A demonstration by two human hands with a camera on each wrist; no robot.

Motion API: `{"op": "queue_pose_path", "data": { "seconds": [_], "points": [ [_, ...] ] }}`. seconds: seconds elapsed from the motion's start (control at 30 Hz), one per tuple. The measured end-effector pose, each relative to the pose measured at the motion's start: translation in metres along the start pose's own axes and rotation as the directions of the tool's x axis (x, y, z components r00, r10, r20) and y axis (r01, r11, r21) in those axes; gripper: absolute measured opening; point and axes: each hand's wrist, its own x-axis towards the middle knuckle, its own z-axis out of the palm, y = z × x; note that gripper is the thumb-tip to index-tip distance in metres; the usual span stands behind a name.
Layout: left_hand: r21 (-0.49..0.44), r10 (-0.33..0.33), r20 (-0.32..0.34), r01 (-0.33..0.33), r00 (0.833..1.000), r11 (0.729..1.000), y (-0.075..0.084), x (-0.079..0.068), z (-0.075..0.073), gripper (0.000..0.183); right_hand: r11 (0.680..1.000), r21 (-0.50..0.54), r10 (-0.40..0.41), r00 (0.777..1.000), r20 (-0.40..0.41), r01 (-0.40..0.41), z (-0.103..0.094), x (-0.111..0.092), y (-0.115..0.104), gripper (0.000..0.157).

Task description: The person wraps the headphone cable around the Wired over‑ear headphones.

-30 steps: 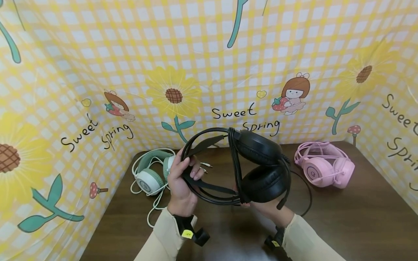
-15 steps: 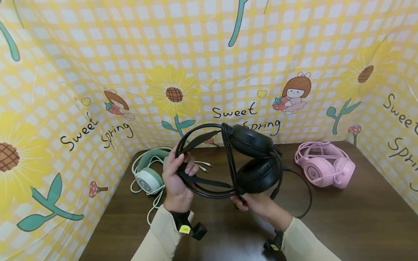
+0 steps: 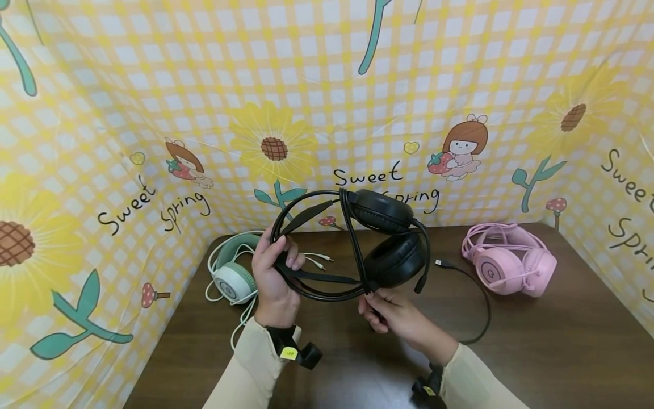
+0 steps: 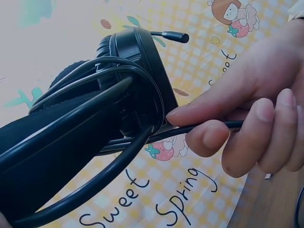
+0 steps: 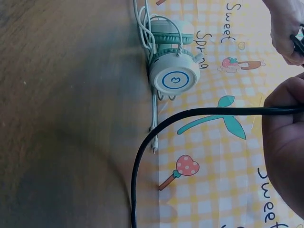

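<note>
My left hand (image 3: 273,278) grips the headband of a black headset (image 3: 392,261), holding it sideways above the table. Its padded ear cups face right, and a short microphone boom (image 3: 423,277) sticks out past them. Loops of black cable are wound across the headset beside the cups. Just below the lower cup, my right hand (image 3: 401,318) pinches the black cable (image 4: 180,130) between thumb and fingers. From that hand the cord (image 5: 190,113) curves down in the right wrist view. On the table lies a cable end with a USB plug (image 3: 442,263).
A white and green headset (image 3: 232,281) lies at the table's back left, its white cords trailing. Pink headphones (image 3: 511,261) rest at the back right. Yellow checked cloth (image 3: 327,85) hangs around the back and sides of the brown table (image 3: 552,346).
The black headset has moved left and slightly up with my left hand. My right hand, earlier mostly behind it, now shows below the cup. The USB plug has come into sight.
</note>
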Motion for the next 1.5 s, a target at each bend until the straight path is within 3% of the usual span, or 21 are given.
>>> {"op": "queue_pose_path", "data": {
  "seconds": [0.5, 0.8, 1.07, 1.5],
  "points": [
    [0.084, 0.077, -0.072, -0.071, 0.994, 0.994, 0.0, 0.005, 0.0, 0.022, 0.999, -0.038, -0.012, 1.0, 0.007, 0.012, 0.003, -0.002, 0.0, 0.038],
    [0.152, 0.153, -0.08, -0.139, 0.985, 0.979, 0.004, 0.009, -0.006, 0.028, 0.994, -0.098, -0.036, 0.999, 0.035, 0.039, 0.003, -0.003, 0.0, 0.026],
    [0.309, 0.223, -0.081, -0.189, 0.971, 0.932, 0.005, 0.007, -0.013, 0.038, 0.993, -0.115, -0.004, 0.999, 0.049, 0.009, 0.003, -0.006, -0.001, 0.023],
    [0.5, 0.276, -0.035, -0.222, 0.96, 0.837, 0.002, 0.003, -0.015, 0.042, 0.99, -0.137, 0.04, 0.996, 0.074, -0.03, 0.001, -0.01, 0.003, 0.024]
  ]
}}
